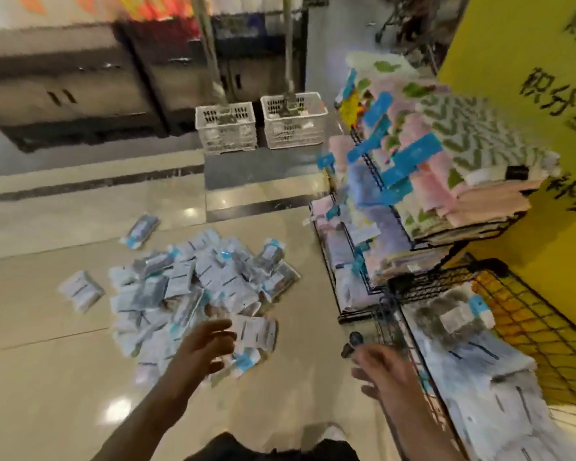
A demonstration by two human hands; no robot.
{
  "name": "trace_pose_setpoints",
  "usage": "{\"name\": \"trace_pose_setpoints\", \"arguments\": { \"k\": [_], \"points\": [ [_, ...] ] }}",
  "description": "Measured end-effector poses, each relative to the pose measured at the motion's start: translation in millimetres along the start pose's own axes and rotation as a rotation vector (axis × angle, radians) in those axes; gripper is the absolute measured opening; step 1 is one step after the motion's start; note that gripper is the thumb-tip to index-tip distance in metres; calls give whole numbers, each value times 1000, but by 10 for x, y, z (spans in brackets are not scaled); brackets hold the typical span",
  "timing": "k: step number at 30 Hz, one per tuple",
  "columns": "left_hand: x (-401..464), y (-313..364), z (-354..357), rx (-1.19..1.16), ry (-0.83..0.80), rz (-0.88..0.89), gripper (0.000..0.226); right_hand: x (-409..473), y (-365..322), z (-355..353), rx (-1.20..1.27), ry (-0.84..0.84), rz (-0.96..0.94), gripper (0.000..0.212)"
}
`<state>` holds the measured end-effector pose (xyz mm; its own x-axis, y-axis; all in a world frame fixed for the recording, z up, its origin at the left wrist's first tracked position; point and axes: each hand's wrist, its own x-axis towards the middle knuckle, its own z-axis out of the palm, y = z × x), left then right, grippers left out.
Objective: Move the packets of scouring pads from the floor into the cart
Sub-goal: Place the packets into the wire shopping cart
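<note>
Packets (193, 287) lie heaped on the floor (47, 377); left hand (202, 349) reaches in empty, right hand (384, 369) empty near cart (512, 314). Next: grasp one.

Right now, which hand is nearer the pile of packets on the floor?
Left. The left hand reaches over the near edge of the pile of packets, fingers spread. The right hand is off to the pile's right, beside the cart.

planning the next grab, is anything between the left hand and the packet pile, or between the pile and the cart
Nothing visible does. The left hand is over the near edge of the pile with no object between. From pile to cart there is only bare floor; the right hand is near the cart's rim.
</note>
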<state>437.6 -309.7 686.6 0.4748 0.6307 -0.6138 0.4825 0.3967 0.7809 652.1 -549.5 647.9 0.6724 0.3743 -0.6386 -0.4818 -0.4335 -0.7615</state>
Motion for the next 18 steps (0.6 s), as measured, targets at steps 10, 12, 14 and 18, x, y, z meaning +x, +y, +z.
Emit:
{"name": "trace_pose_setpoints", "arguments": {
  "k": [10, 12, 14, 18],
  "points": [
    [-642, -818, -2608, -222, 404, -85, 47, -185, -160, 2611, -375, -340, -65, 14],
    [-777, -970, -3102, -252, 471, -97, 46, -257, -136, 3237, -435, -405, -81, 15],
    [-918, -1139, -3524, -299, 523, -120, 47, -356, -90, 3806, -473, -455, -87, 13],
    [-1170, -1420, -4103, -364, 589, -170, 51, -640, -22, 4638, -522, -564, -81, 14]
  ]
}}
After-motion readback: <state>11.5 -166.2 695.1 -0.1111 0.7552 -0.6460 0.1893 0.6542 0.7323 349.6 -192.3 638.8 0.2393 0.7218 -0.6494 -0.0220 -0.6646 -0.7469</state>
